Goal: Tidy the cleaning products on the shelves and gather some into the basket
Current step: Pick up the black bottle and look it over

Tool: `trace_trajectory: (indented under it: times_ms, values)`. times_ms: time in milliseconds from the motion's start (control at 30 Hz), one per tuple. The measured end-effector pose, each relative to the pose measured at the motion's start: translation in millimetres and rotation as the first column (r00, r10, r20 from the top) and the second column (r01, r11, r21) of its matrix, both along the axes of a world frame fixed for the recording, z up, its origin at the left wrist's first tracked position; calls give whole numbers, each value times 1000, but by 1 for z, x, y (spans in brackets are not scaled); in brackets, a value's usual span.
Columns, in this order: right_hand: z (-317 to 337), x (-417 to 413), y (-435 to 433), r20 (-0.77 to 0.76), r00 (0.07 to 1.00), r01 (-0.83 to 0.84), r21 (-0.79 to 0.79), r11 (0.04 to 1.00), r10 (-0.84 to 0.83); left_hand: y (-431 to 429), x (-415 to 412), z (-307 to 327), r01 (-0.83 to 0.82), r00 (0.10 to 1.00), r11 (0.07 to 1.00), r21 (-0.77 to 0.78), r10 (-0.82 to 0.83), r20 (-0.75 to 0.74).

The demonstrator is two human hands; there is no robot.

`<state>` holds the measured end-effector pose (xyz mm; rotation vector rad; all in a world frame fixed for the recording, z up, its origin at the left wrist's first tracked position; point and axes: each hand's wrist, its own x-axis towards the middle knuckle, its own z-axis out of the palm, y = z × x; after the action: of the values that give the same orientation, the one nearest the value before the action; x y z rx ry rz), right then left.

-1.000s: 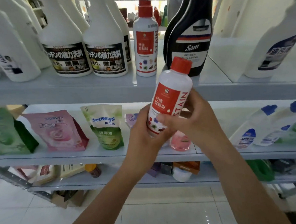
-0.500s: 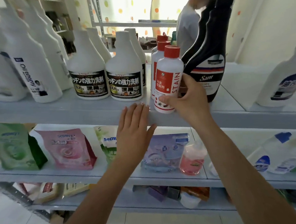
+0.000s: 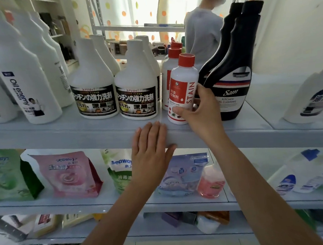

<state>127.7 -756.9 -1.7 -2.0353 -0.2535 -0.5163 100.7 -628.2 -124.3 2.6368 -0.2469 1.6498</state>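
Note:
A white stain remover bottle (image 3: 183, 87) with a red cap and red label stands upright near the front of the upper shelf (image 3: 101, 133). My right hand (image 3: 199, 112) grips its lower part, thumb in front and fingers round the right side. Two more bottles of the same kind (image 3: 172, 65) stand right behind it. My left hand (image 3: 151, 151) lies flat against the front edge of the upper shelf, fingers straight, holding nothing. No basket is in view.
White kitchen cleaner bottles (image 3: 136, 93) stand left of the stain bottle, black Sam bottles (image 3: 231, 76) right of it. Refill pouches (image 3: 69, 175) and a pink bottle (image 3: 210, 183) fill the middle shelf. A person (image 3: 202, 34) stands behind the rack.
The stain bottle went from both hands in front of the middle shelf up onto the upper shelf. My left hand let go and now presses flat on the shelf edge.

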Motion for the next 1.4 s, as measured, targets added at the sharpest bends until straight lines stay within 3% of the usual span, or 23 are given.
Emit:
trace_trajectory:
  times_ms: [500,600,667,733,867,1033,1233,1333,1400]
  values:
    - [-10,-11,4,0,997,-75,41,996,75,-4,-6,2,27,998,999,-41,-29,-56]
    - [-18,-27,-16,182,978,71,182,981,-104,-3,-11,4,44,994,998,-48,-48,-95]
    - [-20,-29,-41,307,907,188,314,931,-287,-6,-13,4,59,991,998,-19,-61,-118]
    - [-15,-17,-67,242,914,232,346,909,-325,-14,-13,3,66,990,998,14,-64,-126]
    - [-4,7,-89,-31,992,123,229,966,-119,-23,-6,0,41,995,999,-6,-42,-86]
    - [-5,14,-92,-108,987,137,192,972,-118,-19,-2,-2,45,998,999,-6,-45,-36]
    - [-8,-4,-101,-141,989,88,315,945,-45,-22,-17,5,127,977,985,-115,-144,-159]
    - [-13,-40,-111,-120,990,-14,426,904,72,-29,-33,20,275,918,903,-330,-348,-189]
    - [-24,-69,-120,-142,973,-99,456,885,182,-42,-50,36,420,811,754,-505,-562,-164]
